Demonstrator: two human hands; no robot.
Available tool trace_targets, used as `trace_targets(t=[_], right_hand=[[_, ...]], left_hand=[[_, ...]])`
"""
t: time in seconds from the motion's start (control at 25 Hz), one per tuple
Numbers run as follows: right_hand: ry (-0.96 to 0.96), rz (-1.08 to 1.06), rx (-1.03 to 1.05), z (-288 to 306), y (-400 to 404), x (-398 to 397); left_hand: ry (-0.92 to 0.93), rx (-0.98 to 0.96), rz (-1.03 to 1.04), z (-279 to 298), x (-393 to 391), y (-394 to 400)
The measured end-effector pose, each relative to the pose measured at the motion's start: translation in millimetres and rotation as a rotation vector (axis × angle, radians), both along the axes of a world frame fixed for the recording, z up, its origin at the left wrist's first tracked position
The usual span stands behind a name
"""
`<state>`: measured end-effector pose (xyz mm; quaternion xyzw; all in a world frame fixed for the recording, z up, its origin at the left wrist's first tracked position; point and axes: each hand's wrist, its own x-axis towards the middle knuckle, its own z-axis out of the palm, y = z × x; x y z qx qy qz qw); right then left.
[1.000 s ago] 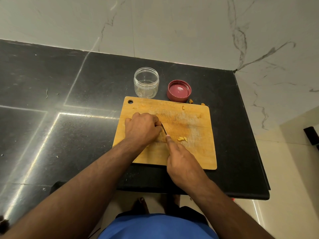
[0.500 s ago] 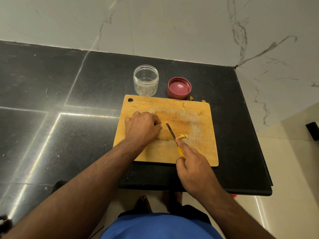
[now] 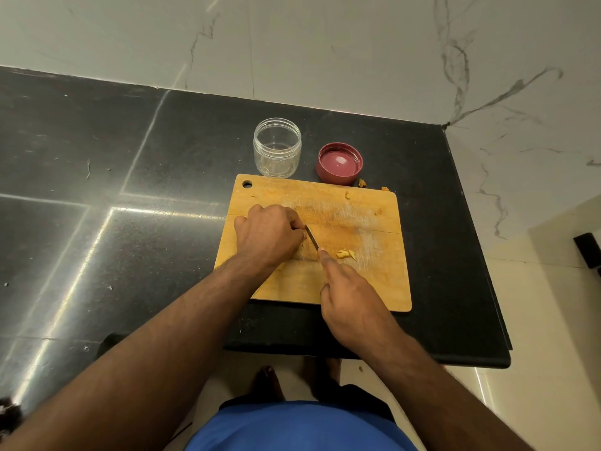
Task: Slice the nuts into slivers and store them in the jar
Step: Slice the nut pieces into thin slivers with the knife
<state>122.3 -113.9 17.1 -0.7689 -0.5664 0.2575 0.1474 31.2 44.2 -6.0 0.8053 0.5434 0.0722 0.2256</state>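
1. Your left hand (image 3: 268, 237) is curled, pinning a nut on the scored wooden cutting board (image 3: 383, 288); the nut itself is hidden.
2. Your right hand (image 3: 351, 304) clamps the small steel-bladed knife (image 3: 311, 237); cut thin and keep your fingertips tucked.
3. Loose yellow slivers (image 3: 345, 253) lie right of the blade; the clear, empty round jar (image 3: 277, 147) stands beyond the board's far edge.

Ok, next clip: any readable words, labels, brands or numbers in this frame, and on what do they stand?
None readable.
Clear plastic jar: no label shows.
Upturned dark red round lid: plain inside, no lettering shows.
Wooden cutting board: only knife marks and nut bits.
Small knife blade: too little shows to tell any mark.
Black stone counter and marble wall: no signs.
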Motion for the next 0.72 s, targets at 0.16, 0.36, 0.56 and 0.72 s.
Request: trace_targets(t=[0.16,0.36,0.56,0.72], right_hand=[[0.005,0.018,-0.007,0,2,1],[-0.013,0.02,-0.035,0,1,2],[0.019,-0.009,0.006,5,-27,-1],[0.089,-0.062,0.063,10,-31,4]], left_hand=[[0.007,-0.01,0.009,-1,0,1],[0.028,0.001,0.007,2,0,1],[0.009,-0.019,0.001,1,-2,2],[0.007,-0.014,-0.008,0,-3,0]])
